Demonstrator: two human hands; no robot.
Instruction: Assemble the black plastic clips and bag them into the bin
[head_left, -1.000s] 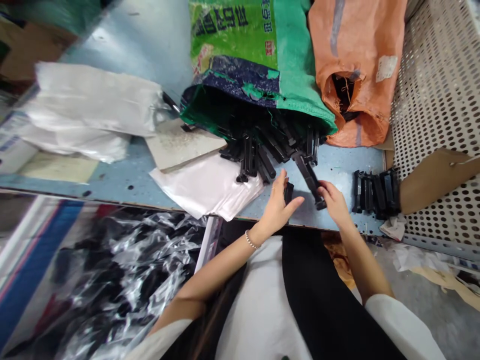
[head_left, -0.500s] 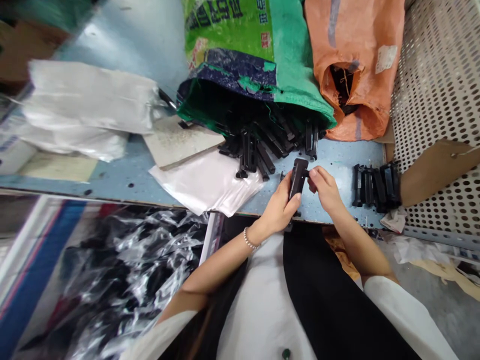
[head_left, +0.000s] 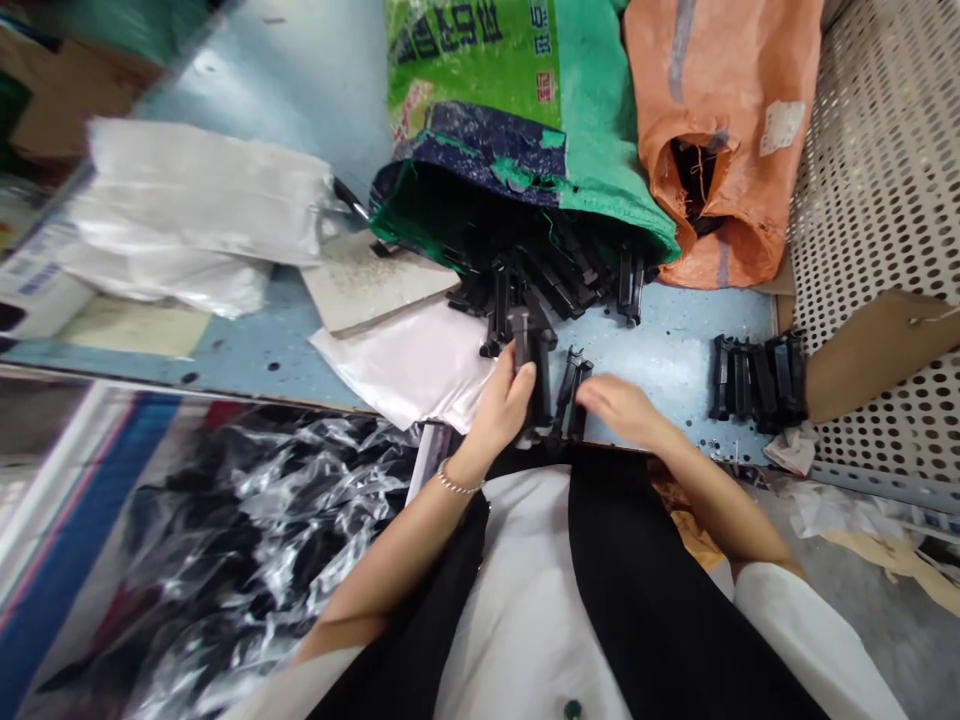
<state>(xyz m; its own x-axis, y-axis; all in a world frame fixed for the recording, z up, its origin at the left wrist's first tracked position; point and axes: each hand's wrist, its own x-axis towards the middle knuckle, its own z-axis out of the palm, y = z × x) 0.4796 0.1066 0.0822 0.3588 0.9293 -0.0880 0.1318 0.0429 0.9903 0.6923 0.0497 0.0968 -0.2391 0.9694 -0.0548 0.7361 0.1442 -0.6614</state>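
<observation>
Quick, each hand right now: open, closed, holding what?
Left hand: closed, holding a black part.
Right hand: close against another black part; whether it grips cannot be told.

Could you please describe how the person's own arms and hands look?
Each grip is a bare hand: the left hand and the right hand wear no gloves. A silvery beaded bracelet circles only the left wrist. White sleeves leave the forearms uncovered.

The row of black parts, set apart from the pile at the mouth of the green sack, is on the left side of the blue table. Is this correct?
Not the side: the head view shows the row of black parts on the right of the blue table, set apart from the pile at the green sack.
</observation>
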